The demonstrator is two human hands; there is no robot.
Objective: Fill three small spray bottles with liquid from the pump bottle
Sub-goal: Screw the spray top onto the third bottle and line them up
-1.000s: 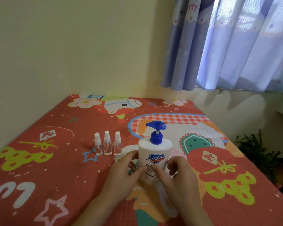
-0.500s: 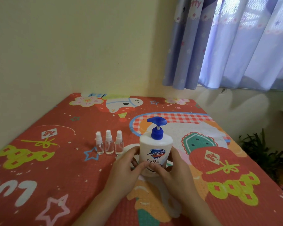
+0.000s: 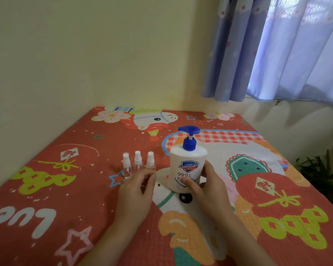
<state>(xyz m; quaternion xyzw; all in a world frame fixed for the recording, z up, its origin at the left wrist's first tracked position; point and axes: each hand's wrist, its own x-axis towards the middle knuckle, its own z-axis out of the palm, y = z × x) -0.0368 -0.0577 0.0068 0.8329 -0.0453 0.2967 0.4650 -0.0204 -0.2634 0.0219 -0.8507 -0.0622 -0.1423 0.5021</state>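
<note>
A white pump bottle (image 3: pixel 187 166) with a blue pump head stands upright on the red patterned mat (image 3: pixel 65 189). My right hand (image 3: pixel 206 187) wraps its lower right side. Three small clear spray bottles with white caps stand in a row to its left: left one (image 3: pixel 126 167), middle one (image 3: pixel 138 163), right one (image 3: pixel 150 162). My left hand (image 3: pixel 136 191) is off the pump bottle, fingers apart, just in front of the middle and right spray bottles and hiding their bases. Whether it touches them I cannot tell.
The mat lies in a corner against a cream wall (image 3: pixel 85 54). A purple curtain (image 3: pixel 277 45) hangs at the upper right. A green plant (image 3: pixel 323 173) stands beyond the mat's right edge.
My left hand let go of the pump bottle and moved left toward the spray bottles. My right hand stays on the pump bottle.
</note>
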